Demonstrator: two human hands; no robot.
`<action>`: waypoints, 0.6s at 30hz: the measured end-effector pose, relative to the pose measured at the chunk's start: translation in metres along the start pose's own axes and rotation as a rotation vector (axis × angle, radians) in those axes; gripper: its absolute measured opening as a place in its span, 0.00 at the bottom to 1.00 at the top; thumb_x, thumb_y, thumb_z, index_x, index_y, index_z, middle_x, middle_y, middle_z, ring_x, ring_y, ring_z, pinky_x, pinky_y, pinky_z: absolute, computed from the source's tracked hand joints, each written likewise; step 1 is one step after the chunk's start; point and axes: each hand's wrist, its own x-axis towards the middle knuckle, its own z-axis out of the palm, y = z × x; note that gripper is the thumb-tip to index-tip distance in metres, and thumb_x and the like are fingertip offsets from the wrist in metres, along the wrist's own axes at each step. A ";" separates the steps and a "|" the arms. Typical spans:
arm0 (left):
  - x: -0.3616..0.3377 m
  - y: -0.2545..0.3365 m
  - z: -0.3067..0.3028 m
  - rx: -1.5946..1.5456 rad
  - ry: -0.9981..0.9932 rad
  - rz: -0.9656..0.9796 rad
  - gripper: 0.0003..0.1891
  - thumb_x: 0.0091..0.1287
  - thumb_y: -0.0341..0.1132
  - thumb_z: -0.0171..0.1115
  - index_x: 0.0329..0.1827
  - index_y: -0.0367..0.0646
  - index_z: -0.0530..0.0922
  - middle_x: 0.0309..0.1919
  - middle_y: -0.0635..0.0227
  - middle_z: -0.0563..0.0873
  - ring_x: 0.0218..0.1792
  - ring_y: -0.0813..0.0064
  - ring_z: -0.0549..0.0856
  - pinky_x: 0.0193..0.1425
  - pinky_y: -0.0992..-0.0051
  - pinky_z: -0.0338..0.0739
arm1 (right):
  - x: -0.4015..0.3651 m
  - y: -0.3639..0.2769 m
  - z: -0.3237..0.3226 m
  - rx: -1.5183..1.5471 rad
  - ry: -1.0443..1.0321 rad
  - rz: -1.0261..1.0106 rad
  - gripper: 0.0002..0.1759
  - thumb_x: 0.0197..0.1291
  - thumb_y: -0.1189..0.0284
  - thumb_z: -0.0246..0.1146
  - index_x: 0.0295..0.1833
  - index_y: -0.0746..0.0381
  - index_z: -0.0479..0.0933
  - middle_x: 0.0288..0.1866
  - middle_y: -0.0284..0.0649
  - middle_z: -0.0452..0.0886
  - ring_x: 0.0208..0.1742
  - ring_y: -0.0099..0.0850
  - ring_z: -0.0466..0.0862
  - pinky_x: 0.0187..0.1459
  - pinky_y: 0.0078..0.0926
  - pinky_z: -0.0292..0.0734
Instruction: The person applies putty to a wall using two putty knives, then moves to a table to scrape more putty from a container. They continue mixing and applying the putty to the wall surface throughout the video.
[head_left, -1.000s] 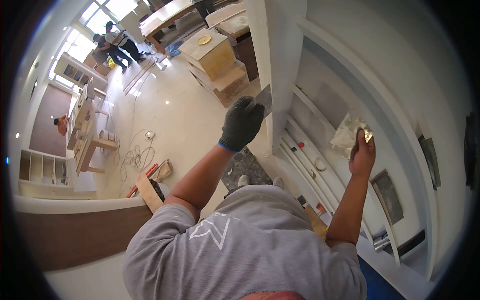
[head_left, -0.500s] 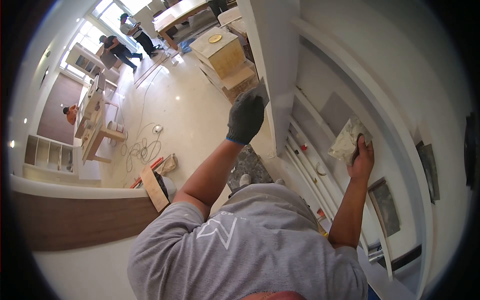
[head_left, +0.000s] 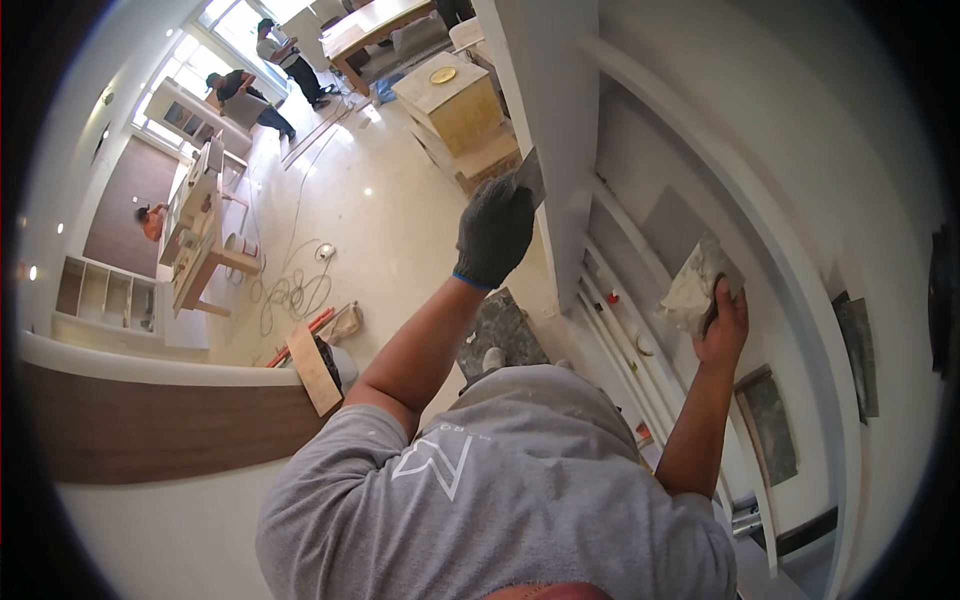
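My left hand (head_left: 494, 232), in a dark knit glove with a blue cuff, grips a putty knife (head_left: 531, 178). Its flat grey blade meets the edge of a tall white panel (head_left: 545, 140). On the right, my bare right hand (head_left: 724, 322) is closed around a wide scraper (head_left: 728, 270) with a thick smear of off-white putty (head_left: 690, 293) on its face. This scraper is in front of the white shelving, apart from the panel edge. The handles of both tools are mostly hidden in my fingers.
White shelving (head_left: 640, 80) curves along my right. Under my feet lies a dark, marbled-looking board (head_left: 505, 325). Ahead stands a yellowish wooden box (head_left: 455, 105). A cable (head_left: 290, 295) coils on the floor near a workbench (head_left: 215, 255). Several people work farther back.
The view has turned slightly, shifting the room on the left rightwards and down. My left hand and its blade have moved slightly right along the panel edge. Both hands keep their tools.
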 end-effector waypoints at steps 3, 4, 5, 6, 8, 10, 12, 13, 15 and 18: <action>0.013 0.001 -0.001 -0.054 0.029 -0.031 0.06 0.66 0.31 0.58 0.35 0.37 0.78 0.32 0.52 0.82 0.36 0.50 0.81 0.39 0.57 0.76 | -0.001 -0.001 0.003 -0.001 -0.008 0.010 0.24 0.69 0.64 0.62 0.65 0.64 0.70 0.59 0.37 0.79 0.59 0.31 0.79 0.62 0.32 0.72; 0.011 -0.001 -0.001 -0.004 0.056 -0.013 0.06 0.66 0.31 0.58 0.35 0.37 0.78 0.32 0.52 0.81 0.36 0.50 0.81 0.39 0.58 0.76 | -0.001 -0.003 0.005 -0.001 -0.010 0.009 0.24 0.69 0.64 0.62 0.65 0.64 0.71 0.59 0.37 0.79 0.59 0.31 0.79 0.62 0.32 0.72; 0.008 -0.004 0.001 0.044 0.085 0.008 0.06 0.67 0.31 0.58 0.34 0.38 0.78 0.32 0.51 0.81 0.36 0.50 0.81 0.39 0.58 0.76 | -0.001 -0.004 0.006 0.002 0.001 0.006 0.24 0.69 0.64 0.62 0.65 0.64 0.71 0.59 0.37 0.79 0.59 0.31 0.79 0.61 0.31 0.72; 0.007 -0.005 0.001 0.092 0.111 0.032 0.06 0.67 0.31 0.58 0.33 0.38 0.78 0.32 0.51 0.81 0.36 0.49 0.81 0.38 0.58 0.75 | 0.000 -0.004 0.007 0.007 0.015 0.002 0.24 0.69 0.64 0.62 0.65 0.64 0.71 0.59 0.37 0.79 0.59 0.31 0.79 0.61 0.31 0.72; -0.003 -0.005 -0.002 0.099 0.022 0.053 0.07 0.67 0.32 0.58 0.33 0.38 0.78 0.32 0.50 0.81 0.36 0.49 0.81 0.39 0.58 0.75 | -0.002 -0.004 0.006 0.011 0.025 -0.001 0.23 0.69 0.64 0.61 0.65 0.64 0.71 0.59 0.37 0.79 0.59 0.31 0.79 0.61 0.31 0.73; -0.008 -0.004 0.001 0.033 -0.021 0.016 0.08 0.68 0.32 0.57 0.32 0.39 0.78 0.32 0.50 0.81 0.36 0.49 0.81 0.39 0.57 0.76 | -0.001 -0.003 0.006 0.006 0.005 -0.006 0.23 0.69 0.64 0.61 0.65 0.64 0.71 0.59 0.37 0.79 0.59 0.30 0.79 0.61 0.31 0.73; -0.010 -0.004 0.014 -0.111 -0.019 -0.074 0.08 0.68 0.33 0.57 0.32 0.39 0.79 0.32 0.51 0.81 0.35 0.49 0.81 0.39 0.57 0.76 | -0.001 -0.004 0.007 0.003 0.003 0.003 0.23 0.69 0.64 0.61 0.65 0.64 0.71 0.59 0.37 0.79 0.59 0.31 0.79 0.61 0.31 0.72; -0.012 -0.010 0.018 -0.097 -0.019 -0.077 0.08 0.68 0.32 0.57 0.32 0.39 0.79 0.32 0.51 0.81 0.35 0.49 0.81 0.39 0.57 0.76 | -0.002 -0.004 0.007 -0.001 0.001 0.006 0.23 0.69 0.64 0.61 0.65 0.64 0.71 0.59 0.37 0.79 0.58 0.31 0.79 0.61 0.31 0.72; -0.014 -0.021 0.027 -0.071 -0.016 -0.079 0.07 0.68 0.32 0.57 0.33 0.39 0.79 0.32 0.51 0.81 0.36 0.49 0.81 0.39 0.57 0.76 | -0.001 -0.003 0.008 0.014 0.015 0.008 0.24 0.69 0.64 0.61 0.65 0.65 0.71 0.59 0.37 0.79 0.58 0.31 0.79 0.61 0.31 0.72; -0.029 -0.027 0.024 0.108 -0.096 0.015 0.08 0.66 0.33 0.55 0.34 0.38 0.78 0.33 0.51 0.81 0.39 0.48 0.80 0.42 0.54 0.76 | 0.001 -0.006 0.010 0.020 0.016 -0.008 0.23 0.69 0.64 0.61 0.65 0.65 0.71 0.58 0.38 0.80 0.58 0.31 0.80 0.61 0.31 0.73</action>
